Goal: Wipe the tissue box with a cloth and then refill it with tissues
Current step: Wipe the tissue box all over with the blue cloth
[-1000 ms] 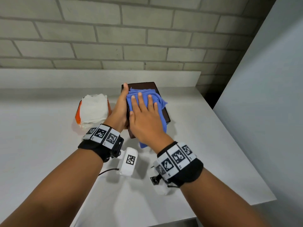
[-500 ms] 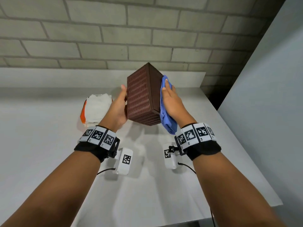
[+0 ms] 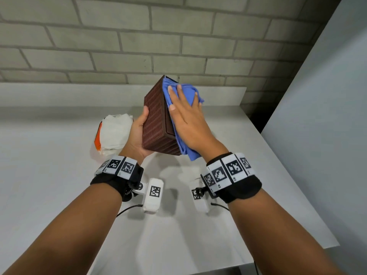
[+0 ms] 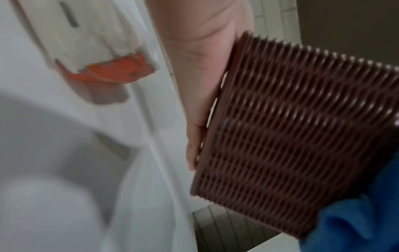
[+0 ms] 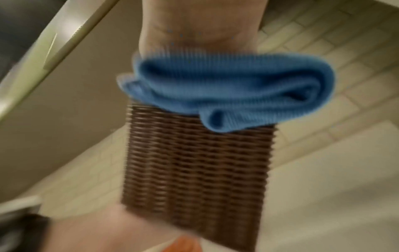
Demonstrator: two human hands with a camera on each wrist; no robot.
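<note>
The brown woven tissue box [image 3: 156, 124] is lifted off the table and tilted, its far end up. My left hand [image 3: 137, 133] grips it from the left and below, thumb on the woven side; its fingers are hidden behind the box. With fingers straight, my right hand [image 3: 188, 124] presses the blue cloth [image 3: 188, 94] flat against the box's smooth right face. The left wrist view has the box [image 4: 291, 136] beside my palm [image 4: 198, 68]. In the right wrist view, blurred, the cloth [image 5: 226, 88] lies bunched on the box [image 5: 194, 170].
A white tissue pack [image 3: 114, 133] with an orange end lies on the white table [image 3: 49, 175] just left of my left hand. A brick wall [image 3: 178, 46] rises behind a low ledge. A grey panel [image 3: 317, 116] stands along the table's right side.
One second ago the box lay on the table under the cloth. My left hand lifted and tilted it; my right hand has since slid the cloth up the box's right face.
</note>
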